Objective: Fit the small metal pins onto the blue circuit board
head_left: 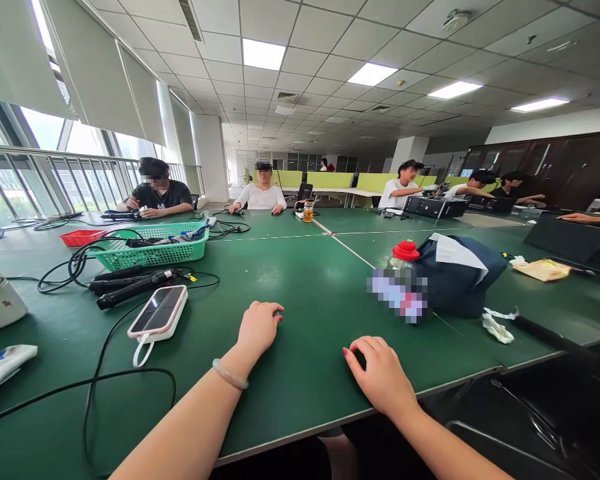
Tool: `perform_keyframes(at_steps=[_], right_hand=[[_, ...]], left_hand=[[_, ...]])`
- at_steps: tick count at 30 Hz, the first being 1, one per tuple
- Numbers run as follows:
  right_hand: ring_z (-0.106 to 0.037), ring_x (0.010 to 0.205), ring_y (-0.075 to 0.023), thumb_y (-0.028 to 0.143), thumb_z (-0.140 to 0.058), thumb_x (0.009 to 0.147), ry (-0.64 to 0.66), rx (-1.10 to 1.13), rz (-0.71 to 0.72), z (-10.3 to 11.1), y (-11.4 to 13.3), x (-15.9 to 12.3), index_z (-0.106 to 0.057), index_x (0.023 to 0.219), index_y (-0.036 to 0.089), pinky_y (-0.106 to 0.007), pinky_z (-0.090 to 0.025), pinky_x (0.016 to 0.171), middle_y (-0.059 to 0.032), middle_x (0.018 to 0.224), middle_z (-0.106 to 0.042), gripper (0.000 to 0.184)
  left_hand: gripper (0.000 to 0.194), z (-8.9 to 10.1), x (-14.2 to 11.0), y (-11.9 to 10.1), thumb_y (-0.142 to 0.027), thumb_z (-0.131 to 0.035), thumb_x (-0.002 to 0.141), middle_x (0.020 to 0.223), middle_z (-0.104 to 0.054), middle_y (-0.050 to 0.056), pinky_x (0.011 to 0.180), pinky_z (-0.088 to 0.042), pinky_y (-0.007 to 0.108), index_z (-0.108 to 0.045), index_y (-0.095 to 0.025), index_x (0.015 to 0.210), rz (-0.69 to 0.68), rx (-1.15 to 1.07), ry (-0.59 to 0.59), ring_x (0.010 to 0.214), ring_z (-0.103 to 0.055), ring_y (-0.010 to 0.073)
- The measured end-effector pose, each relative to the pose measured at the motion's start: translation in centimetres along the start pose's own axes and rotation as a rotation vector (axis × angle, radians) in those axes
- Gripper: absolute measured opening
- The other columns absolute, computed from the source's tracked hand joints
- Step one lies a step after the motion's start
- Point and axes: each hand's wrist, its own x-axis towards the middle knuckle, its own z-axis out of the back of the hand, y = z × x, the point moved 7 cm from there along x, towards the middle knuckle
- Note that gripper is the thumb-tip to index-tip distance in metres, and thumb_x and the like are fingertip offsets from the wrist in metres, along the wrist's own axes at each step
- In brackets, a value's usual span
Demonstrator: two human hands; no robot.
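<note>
My left hand [259, 328] rests on the green table with its fingers curled in. A small dark thing [279, 312] shows between thumb and fingers, too little of it to name. On that wrist sits a pale bangle [230, 375]. Nearer the table's front edge lies my right hand [380, 375], palm down and loosely bent. Its thumb stands apart from the fingers, and I see nothing in it. To the left of my left hand is a phone [159, 311] with a white cable plugged into its near end.
A green basket [150, 257] holding cables stands at left, by black rod-shaped devices [135, 287] and a red tray [83, 237]. At right are a red-lidded jar [405, 253], a dark bag [455, 280] and crumpled tissue [497, 328]. Several people sit around the table.
</note>
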Motion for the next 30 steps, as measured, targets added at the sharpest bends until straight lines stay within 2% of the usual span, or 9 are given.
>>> perform_keyframes(at_steps=[7, 21, 30], right_hand=[[-0.051, 0.08, -0.0179, 0.037, -0.043, 0.088, 0.01, -0.027, -0.004, -0.1, -0.2, 0.0, -0.053, 0.072, 0.02, -0.032, -0.038, 0.073, -0.0025, 0.08, -0.058, 0.025], [-0.051, 0.08, -0.019, 0.04, -0.041, 0.088, 0.0, -0.029, -0.011, -0.3, -0.3, -0.1, -0.052, 0.072, 0.021, -0.033, -0.039, 0.073, -0.0032, 0.079, -0.057, 0.027], [-0.051, 0.081, -0.0198, 0.038, -0.041, 0.088, 0.025, -0.013, -0.028, -0.3, -0.3, 0.1, -0.052, 0.072, 0.021, -0.034, -0.038, 0.074, -0.0036, 0.08, -0.058, 0.026]], left_hand=[[0.023, -0.4, 0.2, 0.6, -0.026, -0.051, 0.083, 0.1, -0.068, 0.001, 0.081, -0.041, 0.03, -0.065, -0.028, 0.102, 0.036, 0.056, 0.01, 0.098, -0.053, 0.0206], [0.024, 0.1, 0.5, 1.1, -0.023, -0.048, 0.084, 0.099, -0.069, 0.002, 0.076, -0.04, 0.033, -0.066, -0.027, 0.098, 0.039, 0.154, -0.03, 0.094, -0.052, 0.0232], [0.025, -0.3, 0.7, 1.4, -0.023, -0.047, 0.083, 0.097, -0.069, 0.003, 0.077, -0.04, 0.033, -0.067, -0.027, 0.098, 0.038, 0.161, -0.023, 0.092, -0.052, 0.0231]])
